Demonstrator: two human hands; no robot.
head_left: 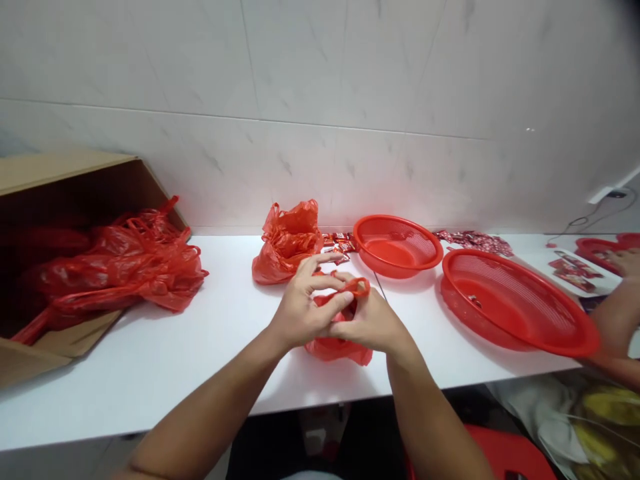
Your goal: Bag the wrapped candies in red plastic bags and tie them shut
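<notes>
A small red plastic bag (pixel 340 349) is between my hands, low over the front half of the white table. My left hand (pixel 307 300) is closed on its top from the left, thumb and fingers at the handles. From the right, my right hand (pixel 367 317) grips the same bag, a handle loop rising above its fingers. What the bag holds is mostly hidden by my hands. Just behind, another red plastic bag (pixel 290 243) stands with its mouth up against the wall side. Small red packets (pixel 340 243) lie to the right of that bag.
An open cardboard box (pixel 100 327) full of red plastic bags (pixel 135 257) lies at the left. Two red plastic baskets (pixel 397 247) stand at the right, the larger basket (pixel 520 300) nearer the edge. Patterned red packets (pixel 475 241) lie behind. Another person's arm (pixel 613 307) shows far right.
</notes>
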